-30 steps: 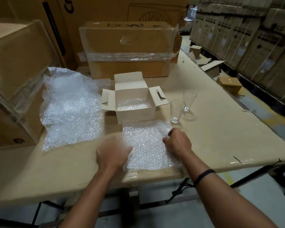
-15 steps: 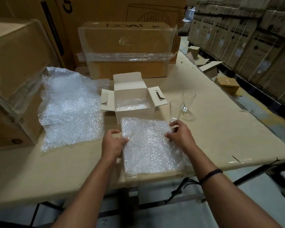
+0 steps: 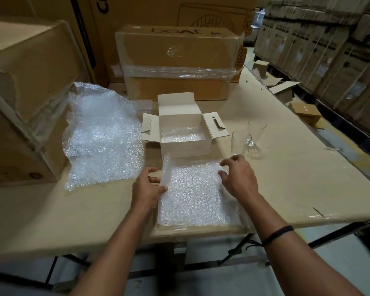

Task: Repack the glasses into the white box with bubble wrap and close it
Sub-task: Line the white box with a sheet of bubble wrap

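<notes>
A storeroom stacked with brown cartons surrounds a long table (image 3: 286, 189) covered in matte tan cardboard sheeting. At its far side sits a big taped carton (image 3: 175, 60), its middle banded in glossy clear wrap. Left of centre lies a loose, crumpled heap of bubble wrap (image 3: 103, 137), soft and shiny. The white box (image 3: 185, 133) stands open in the middle, lid flap upright, side flaps splayed, its floor already lined with bubble wrap; thin card like this will likely flex if squeezed, so it is best steadied by its walls. Just in front of it lies a flat square bubble wrap sheet (image 3: 197, 193), light, limp and slippery. The left hand (image 3: 146, 189) pinches its left edge, lifting it slightly; the right hand (image 3: 238, 178) hovers over the right edge with fingers spread, and whether it actually touches the film is hard to tell. Right of the box stand two clear glasses, the nearer glass (image 3: 240, 143) and the farther glass (image 3: 256, 131), both upright, tapered, smooth and breakable, probably safest gripped around the body rather than the rim.
</notes>
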Tool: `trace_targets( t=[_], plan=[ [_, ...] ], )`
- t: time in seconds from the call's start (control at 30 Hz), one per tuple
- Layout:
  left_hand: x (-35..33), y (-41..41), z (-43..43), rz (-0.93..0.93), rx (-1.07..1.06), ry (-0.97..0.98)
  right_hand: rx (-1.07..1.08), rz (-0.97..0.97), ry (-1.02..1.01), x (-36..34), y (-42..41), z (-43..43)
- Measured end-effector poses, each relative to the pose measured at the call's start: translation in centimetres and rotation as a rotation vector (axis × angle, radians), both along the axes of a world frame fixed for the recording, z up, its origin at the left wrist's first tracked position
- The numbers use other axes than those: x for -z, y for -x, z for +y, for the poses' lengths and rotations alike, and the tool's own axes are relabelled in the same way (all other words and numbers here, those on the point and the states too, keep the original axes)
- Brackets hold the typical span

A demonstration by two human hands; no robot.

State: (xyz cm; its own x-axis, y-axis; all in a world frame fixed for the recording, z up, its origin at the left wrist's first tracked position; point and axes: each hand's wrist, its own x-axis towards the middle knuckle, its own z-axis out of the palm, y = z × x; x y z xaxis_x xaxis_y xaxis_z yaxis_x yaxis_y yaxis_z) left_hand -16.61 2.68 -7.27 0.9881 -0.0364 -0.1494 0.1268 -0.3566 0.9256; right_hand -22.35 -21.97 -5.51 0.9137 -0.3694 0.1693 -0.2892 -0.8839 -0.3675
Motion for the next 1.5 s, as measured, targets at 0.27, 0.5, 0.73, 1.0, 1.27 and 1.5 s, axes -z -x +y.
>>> trace_targets(
  t=[0.27,0.5,0.73,1.0,1.27,1.5],
  plan=[
    [-0.7,-0.6,0.8,0.018,0.086,-0.269,-0.24,0.283,0.123,1.2,-0.8,2.2],
    [-0.9,-0.4,1.5,-0.175,0.238,-0.466,-0.176,0.079,-0.067,-0.4,-2.8,2.8],
    [-3.0,-3.0,3.9,-0.375,0.311,-0.132,-0.285,0.022,-0.489,-4.6,-7.0,4.2],
    [-2.9,-7.8,6.7,0.16,0.261,0.403,0.031,-0.336,-0.833,-5.0,-8.3,3.9],
    [-5.5,-11.5,0.8,-0.415,0.026,0.147,0.297,-0.481,-0.699,-6.2,-11.2,1.6],
    [-7.1,-17.4,-3.4,-0.755,0.079,-0.585,0.083,-0.273,-0.492,-7.0,-17.0,-0.2]
  ],
)
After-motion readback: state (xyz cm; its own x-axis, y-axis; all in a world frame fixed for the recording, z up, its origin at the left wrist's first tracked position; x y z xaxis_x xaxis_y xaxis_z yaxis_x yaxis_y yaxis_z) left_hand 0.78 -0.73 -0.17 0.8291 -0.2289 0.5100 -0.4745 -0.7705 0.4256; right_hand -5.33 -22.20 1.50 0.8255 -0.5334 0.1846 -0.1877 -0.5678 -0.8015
